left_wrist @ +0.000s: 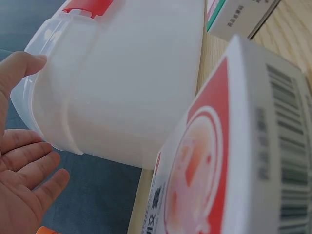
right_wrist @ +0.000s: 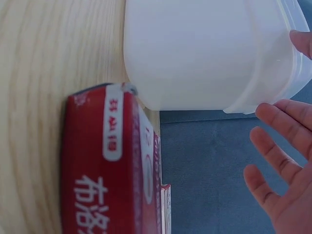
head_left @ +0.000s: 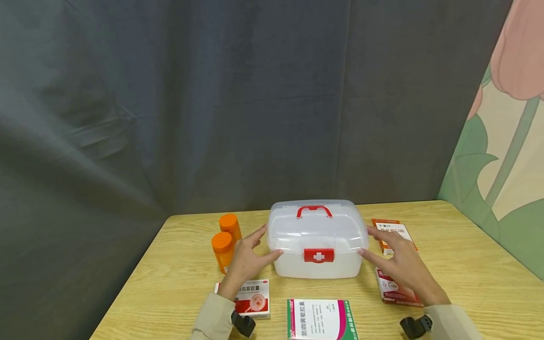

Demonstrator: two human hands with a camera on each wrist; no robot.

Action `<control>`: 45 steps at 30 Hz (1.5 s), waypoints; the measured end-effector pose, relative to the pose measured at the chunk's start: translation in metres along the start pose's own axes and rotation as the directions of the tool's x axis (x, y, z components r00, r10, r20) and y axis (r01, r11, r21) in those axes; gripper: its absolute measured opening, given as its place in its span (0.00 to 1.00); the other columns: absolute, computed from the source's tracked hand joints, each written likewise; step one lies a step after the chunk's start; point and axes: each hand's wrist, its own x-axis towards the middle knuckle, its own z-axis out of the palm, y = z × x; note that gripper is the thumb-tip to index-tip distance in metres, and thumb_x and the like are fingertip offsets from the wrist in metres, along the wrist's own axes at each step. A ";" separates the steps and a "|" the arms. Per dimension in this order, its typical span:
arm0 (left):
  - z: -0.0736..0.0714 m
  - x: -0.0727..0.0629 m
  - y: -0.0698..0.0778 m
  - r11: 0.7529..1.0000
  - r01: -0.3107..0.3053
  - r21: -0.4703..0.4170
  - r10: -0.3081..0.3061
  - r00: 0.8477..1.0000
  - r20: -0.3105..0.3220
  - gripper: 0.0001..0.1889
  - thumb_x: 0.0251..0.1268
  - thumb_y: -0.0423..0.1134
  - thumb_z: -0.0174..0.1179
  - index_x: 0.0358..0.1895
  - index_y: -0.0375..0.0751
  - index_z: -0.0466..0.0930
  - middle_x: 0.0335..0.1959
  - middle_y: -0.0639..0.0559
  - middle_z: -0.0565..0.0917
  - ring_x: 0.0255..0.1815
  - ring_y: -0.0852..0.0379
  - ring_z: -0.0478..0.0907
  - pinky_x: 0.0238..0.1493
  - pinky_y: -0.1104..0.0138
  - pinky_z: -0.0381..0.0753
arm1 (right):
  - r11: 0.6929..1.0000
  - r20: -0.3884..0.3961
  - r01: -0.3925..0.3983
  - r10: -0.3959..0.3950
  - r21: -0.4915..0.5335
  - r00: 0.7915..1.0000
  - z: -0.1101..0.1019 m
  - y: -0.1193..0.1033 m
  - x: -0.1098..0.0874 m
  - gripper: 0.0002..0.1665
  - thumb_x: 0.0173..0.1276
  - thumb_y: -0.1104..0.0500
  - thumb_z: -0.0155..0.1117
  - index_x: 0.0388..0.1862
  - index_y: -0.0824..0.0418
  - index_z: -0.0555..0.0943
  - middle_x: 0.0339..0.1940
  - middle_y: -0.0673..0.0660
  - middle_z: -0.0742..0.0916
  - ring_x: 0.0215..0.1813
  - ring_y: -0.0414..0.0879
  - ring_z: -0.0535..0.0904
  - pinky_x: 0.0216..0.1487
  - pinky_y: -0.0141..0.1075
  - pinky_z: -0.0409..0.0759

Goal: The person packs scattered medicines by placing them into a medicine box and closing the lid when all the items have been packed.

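Observation:
A white first-aid box (head_left: pixel 293 264) with a clear lid, red handle and red latch stands on the table, its lid down. My left hand (head_left: pixel 248 259) is at its left end, thumb by the lid's front corner and fingers along the side. In the left wrist view the thumb touches the lid rim, and the left hand's fingers (left_wrist: pixel 36 165) are spread and mostly straight. At the opposite end is my right hand (head_left: pixel 395 259), posed likewise. Its thumb tip meets the lid rim in the right wrist view, while the fingers (right_wrist: pixel 275 146) extend beside the box.
Two orange bottles (head_left: pixel 222 252) stand left of the box. A red-and-white medicine box (head_left: pixel 257 297) lies by my left wrist, a green-and-white one (head_left: pixel 318 318) in front. On the right are a red medicine box (head_left: pixel 393 288) and an orange-and-white pack (head_left: pixel 393 229). Dark cloth (head_left: pixel 263 118) hangs behind.

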 end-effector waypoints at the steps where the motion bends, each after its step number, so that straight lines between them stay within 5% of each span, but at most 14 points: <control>1: 0.000 0.000 0.000 1.000 0.005 -0.005 -0.005 1.000 -0.003 0.38 0.54 0.54 0.71 0.68 0.41 0.72 0.66 0.49 0.72 0.65 0.49 0.70 0.58 0.55 0.74 | 1.000 0.000 0.003 -0.003 -0.003 1.000 0.000 0.000 0.000 0.40 0.61 0.42 0.69 0.65 0.65 0.73 0.62 0.68 0.77 0.64 0.69 0.67 0.55 0.71 0.65; 45: -0.004 0.001 0.011 0.998 0.024 -0.057 -0.026 0.999 -0.048 0.35 0.55 0.54 0.71 0.65 0.42 0.75 0.62 0.48 0.76 0.62 0.48 0.73 0.57 0.53 0.75 | 0.998 -0.054 0.067 -0.067 -0.009 0.996 -0.011 -0.006 0.009 0.34 0.59 0.47 0.72 0.59 0.66 0.79 0.57 0.69 0.81 0.60 0.69 0.70 0.50 0.72 0.67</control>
